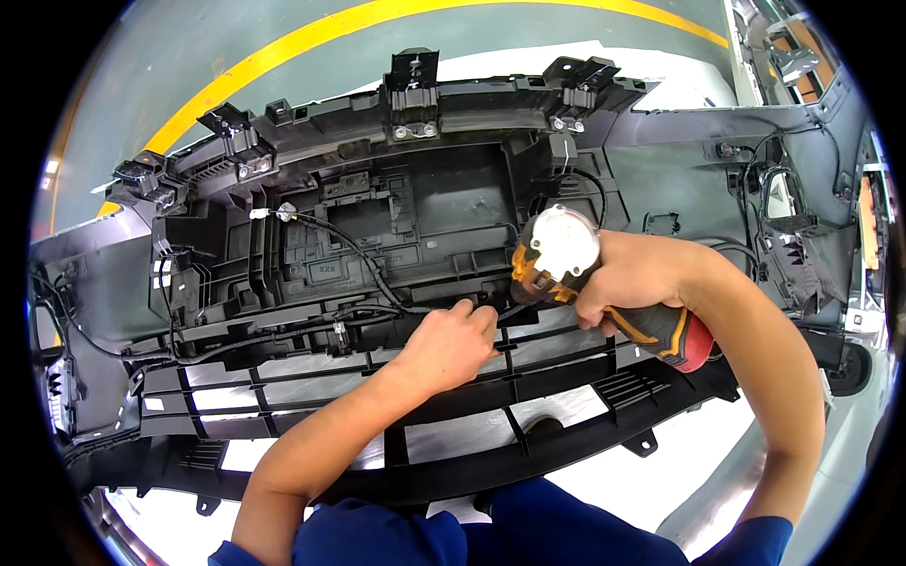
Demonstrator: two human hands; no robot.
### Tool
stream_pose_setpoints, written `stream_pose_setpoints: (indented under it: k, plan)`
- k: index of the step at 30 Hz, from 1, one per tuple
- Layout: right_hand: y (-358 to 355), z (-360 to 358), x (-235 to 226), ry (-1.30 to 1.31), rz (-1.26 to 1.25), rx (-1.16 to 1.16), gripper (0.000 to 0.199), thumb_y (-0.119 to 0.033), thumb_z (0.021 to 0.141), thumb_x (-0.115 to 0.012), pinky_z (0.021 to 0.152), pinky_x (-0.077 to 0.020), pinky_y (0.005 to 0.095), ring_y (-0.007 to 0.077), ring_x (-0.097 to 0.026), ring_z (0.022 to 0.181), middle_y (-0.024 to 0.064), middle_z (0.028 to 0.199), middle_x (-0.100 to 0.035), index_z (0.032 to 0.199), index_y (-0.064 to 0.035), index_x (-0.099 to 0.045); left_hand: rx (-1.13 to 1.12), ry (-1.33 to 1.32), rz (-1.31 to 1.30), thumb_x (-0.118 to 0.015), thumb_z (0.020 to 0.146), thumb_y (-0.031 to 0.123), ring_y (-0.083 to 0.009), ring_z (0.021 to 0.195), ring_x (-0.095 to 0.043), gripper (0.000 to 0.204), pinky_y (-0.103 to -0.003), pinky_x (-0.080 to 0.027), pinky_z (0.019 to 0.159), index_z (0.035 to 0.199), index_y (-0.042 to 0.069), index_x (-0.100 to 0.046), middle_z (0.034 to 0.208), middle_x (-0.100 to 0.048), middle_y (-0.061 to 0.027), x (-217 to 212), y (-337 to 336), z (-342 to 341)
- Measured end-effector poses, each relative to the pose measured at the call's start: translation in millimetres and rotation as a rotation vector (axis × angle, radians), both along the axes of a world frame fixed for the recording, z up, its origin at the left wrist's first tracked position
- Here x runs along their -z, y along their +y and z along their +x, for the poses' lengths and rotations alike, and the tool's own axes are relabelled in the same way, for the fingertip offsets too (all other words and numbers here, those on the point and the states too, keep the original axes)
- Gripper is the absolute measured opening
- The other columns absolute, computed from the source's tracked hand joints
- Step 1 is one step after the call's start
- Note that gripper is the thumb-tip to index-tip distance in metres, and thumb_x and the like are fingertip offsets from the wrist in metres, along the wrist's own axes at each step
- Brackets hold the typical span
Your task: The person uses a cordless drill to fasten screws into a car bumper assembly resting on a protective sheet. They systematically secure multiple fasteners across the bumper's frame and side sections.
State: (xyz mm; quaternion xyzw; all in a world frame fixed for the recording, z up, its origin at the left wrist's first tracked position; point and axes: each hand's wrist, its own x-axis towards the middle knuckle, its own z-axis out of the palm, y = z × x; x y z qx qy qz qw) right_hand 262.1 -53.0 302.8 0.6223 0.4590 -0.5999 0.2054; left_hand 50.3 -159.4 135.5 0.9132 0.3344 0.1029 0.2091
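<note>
A cordless power driver (557,250) with a round silvery rear cap, yellow trim and a red battery base is gripped by my right hand (642,274). Its nose is hidden beneath its body, over the lower middle of a large black car bumper (462,193), seen from its inner side. Just left of the driver, my left hand (451,347) has its fingers curled at a black wiring harness (377,275). The fingertips are partly hidden, so what they pinch cannot be made out. The harness runs along the panel to a pale connector (260,214).
Brackets (412,85) stand up along the bumper's far edge. Slatted grille openings (453,439) lie under my left forearm. More cables and a lamp-like part (783,203) sit at the right end. Beyond, a yellow line (283,52) curves across the grey floor.
</note>
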Motion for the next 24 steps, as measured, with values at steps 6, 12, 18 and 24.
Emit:
stream_pose_setpoints:
  k: [6,12,18,24]
  plan:
    - [3,-18,6,-0.127,-0.074,-0.058,0.024,-0.005,0.07,-0.07,0.056,-0.0538,0.0319,0.0185,-0.066,0.062,0.0106,0.074,-0.068,0.091,0.0049,-0.067,0.013,0.004,-0.004,-0.078,0.079,0.031,-0.0235,0.085,-0.062,0.044,-0.034,-0.056,0.064,0.103,-0.004,-0.067,0.095,-0.062,-0.0083,-2,1,0]
    - [-32,13,21,0.117,0.079,0.138,0.036,0.005,0.067,-0.064,0.061,-0.0541,0.0322,0.0171,-0.064,0.066,0.0099,0.086,-0.068,0.103,0.0029,-0.063,0.022,0.038,-0.04,-0.078,0.08,0.033,-0.0243,0.087,-0.063,0.047,-0.035,-0.057,0.066,0.105,-0.005,-0.067,0.096,-0.063,-0.009,-4,4,0]
    - [-56,31,24,0.188,0.144,0.257,0.021,0.0,0.07,-0.064,0.06,-0.0502,0.031,0.0151,-0.062,0.062,0.005,0.072,-0.063,0.09,0.0008,-0.063,0.073,-0.005,-0.219,-0.07,0.09,0.035,-0.0321,0.082,-0.069,0.045,-0.041,-0.058,0.07,0.107,-0.007,-0.069,0.09,-0.067,-0.0145,-23,32,-7]
    - [-68,38,29,0.239,0.145,0.398,0.028,0.002,0.07,-0.064,0.062,-0.0515,0.0315,0.0152,-0.062,0.064,0.0071,0.081,-0.065,0.098,0.0009,-0.062,0.06,0.034,-0.085,-0.066,0.084,0.012,-0.0336,0.08,-0.069,0.012,-0.045,-0.057,0.068,0.09,0.004,-0.073,0.081,-0.066,-0.0113,-14,75,6]
